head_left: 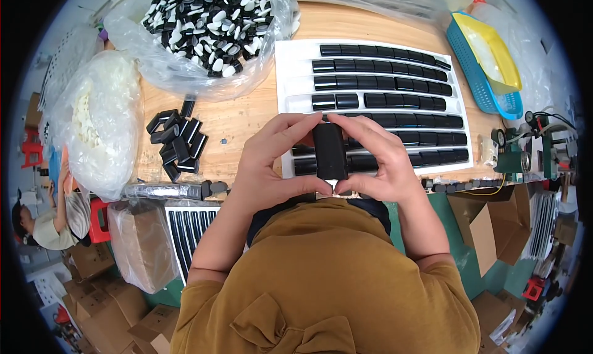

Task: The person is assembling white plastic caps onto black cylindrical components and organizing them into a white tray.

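Note:
A black rectangular plastic case (330,151) is held upright in front of me, over the near edge of the table. My left hand (270,159) grips it from the left, fingertips at its top end and thumb at its lower end. From the right, my right hand (384,162) closes on the same piece in the same way. Just behind lies a white tray (298,67) with rows of similar black cases; one row has a gap. To the left, several loose black cases (179,145) lie heaped on the wooden table (238,116).
A clear bag (151,60) at the back left holds many black and white oval pieces. Left of the heap is a bag of cream-coloured parts (102,128). Blue (479,76) and yellow (513,67) baskets stand far right, beyond a small press (516,156). A person (58,224) sits far left.

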Demonstrator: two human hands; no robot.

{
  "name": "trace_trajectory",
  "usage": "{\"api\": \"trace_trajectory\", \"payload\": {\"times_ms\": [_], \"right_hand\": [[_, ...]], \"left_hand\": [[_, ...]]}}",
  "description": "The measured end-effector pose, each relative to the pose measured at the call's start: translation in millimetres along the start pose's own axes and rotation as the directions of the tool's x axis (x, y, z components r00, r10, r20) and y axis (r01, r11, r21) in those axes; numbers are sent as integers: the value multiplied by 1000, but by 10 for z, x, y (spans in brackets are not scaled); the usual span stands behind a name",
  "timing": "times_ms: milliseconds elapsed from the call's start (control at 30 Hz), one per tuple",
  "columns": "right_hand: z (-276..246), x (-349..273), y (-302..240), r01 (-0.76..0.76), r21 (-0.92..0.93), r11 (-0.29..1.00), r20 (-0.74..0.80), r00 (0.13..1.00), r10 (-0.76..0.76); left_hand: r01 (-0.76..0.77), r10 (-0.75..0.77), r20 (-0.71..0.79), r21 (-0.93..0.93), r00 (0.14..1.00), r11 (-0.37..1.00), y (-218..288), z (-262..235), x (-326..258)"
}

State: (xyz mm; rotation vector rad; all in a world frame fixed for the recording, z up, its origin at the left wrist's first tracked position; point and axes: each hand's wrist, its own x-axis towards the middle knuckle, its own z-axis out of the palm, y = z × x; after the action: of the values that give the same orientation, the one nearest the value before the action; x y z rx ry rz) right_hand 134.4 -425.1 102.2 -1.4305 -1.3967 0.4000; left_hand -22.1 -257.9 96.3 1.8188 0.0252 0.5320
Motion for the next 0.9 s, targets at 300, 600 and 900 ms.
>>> {"api": "trace_trajectory", "payload": {"times_ms": [300, 600, 900], "right_hand": [[-22, 68, -19, 109, -10, 994, 1, 994, -109], [12, 46, 1, 128, -37, 991, -11, 992, -129], [39, -9, 43, 106, -70, 992, -42, 993, -109]], "left_hand": [[-24, 24, 8, -24, 1000, 999, 64, -24, -34], [-37, 33, -49, -79, 998, 996, 16, 43, -68], [-111, 113, -9, 109, 994, 988, 21, 57, -22]]}}
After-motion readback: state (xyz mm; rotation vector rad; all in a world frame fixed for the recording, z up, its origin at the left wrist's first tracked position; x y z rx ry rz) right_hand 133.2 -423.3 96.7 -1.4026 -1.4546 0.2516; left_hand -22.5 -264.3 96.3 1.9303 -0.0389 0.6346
